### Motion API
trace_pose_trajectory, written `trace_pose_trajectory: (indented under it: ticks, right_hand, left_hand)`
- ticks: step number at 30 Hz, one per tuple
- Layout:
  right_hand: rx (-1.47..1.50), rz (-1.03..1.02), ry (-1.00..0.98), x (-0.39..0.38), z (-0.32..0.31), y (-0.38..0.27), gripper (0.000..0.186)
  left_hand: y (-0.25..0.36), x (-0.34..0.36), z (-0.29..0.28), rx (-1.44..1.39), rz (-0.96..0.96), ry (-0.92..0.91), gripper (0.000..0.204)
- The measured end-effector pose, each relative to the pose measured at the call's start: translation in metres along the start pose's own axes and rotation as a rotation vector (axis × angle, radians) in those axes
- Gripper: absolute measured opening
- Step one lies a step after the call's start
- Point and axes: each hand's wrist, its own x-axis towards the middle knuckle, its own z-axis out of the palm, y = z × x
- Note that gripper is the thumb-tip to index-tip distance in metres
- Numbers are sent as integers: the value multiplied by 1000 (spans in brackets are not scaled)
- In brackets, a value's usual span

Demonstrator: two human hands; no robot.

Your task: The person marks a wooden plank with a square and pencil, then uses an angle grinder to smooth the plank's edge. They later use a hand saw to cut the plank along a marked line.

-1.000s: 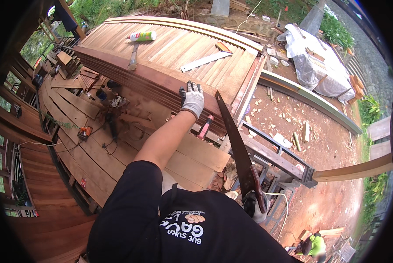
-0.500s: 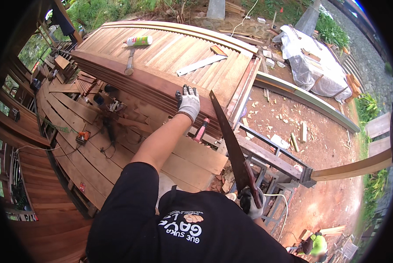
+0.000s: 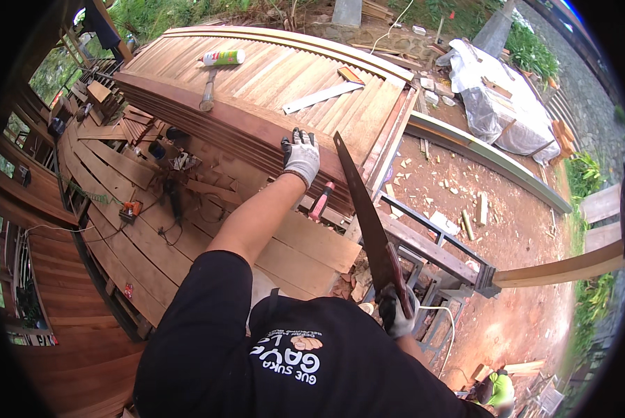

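My right hand (image 3: 399,312), in a white and dark work glove, is closed round the dark handle of a handsaw (image 3: 365,203). The long blade slants up and away, its tip over the near right corner of a slatted wooden panel (image 3: 256,82). My left hand (image 3: 301,156), gloved alike, lies on the panel's near edge with the fingers stretched out, a little left of the blade. On the panel rest a try square (image 3: 324,95), a hammer or mallet (image 3: 208,92) and a white-and-green bottle (image 3: 224,58). A pink-and-black tool (image 3: 321,202) stands just below my left hand.
Wooden planks (image 3: 134,240) form the floor at left, holding an orange power tool (image 3: 130,211), cables and offcuts. Metal framing (image 3: 441,244) and a pale cable (image 3: 454,331) are at right. Beyond lie a long beam (image 3: 486,161) and a plastic-covered pile (image 3: 490,94). Another person (image 3: 502,390) is low right.
My right hand and the saw have shifted slightly up and away, so the blade tip reaches further over the panel. My left hand stays on the panel's edge.
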Motion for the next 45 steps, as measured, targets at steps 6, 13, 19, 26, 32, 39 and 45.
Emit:
trace_pose_trajectory:
  ticks: [6, 13, 19, 26, 32, 39, 45]
  right_hand:
    - [118, 97, -74, 88, 47, 4, 22]
    - [-30, 92, 70, -18, -1, -7, 39]
    - [171, 84, -68, 96, 56, 7, 22]
    - [0, 2, 65, -26, -14, 6, 43]
    - [113, 82, -60, 122, 63, 3, 15]
    - [-118, -54, -35, -37, -9, -20, 31]
    - [2, 74, -56, 104, 45, -2, 18]
  left_hand:
    - [-7, 2, 8, 19, 23, 31, 54]
    - [-3, 0, -4, 38, 12, -18, 55]
    - [-4, -3, -2, 16, 39, 11, 53]
    - [0, 0, -6, 5, 4, -66, 56]
    - [-2, -2, -2, 33, 30, 11, 53]
    - [-5, -3, -3, 46, 18, -5, 54]
    - [-1, -1, 4, 17, 26, -10, 54]
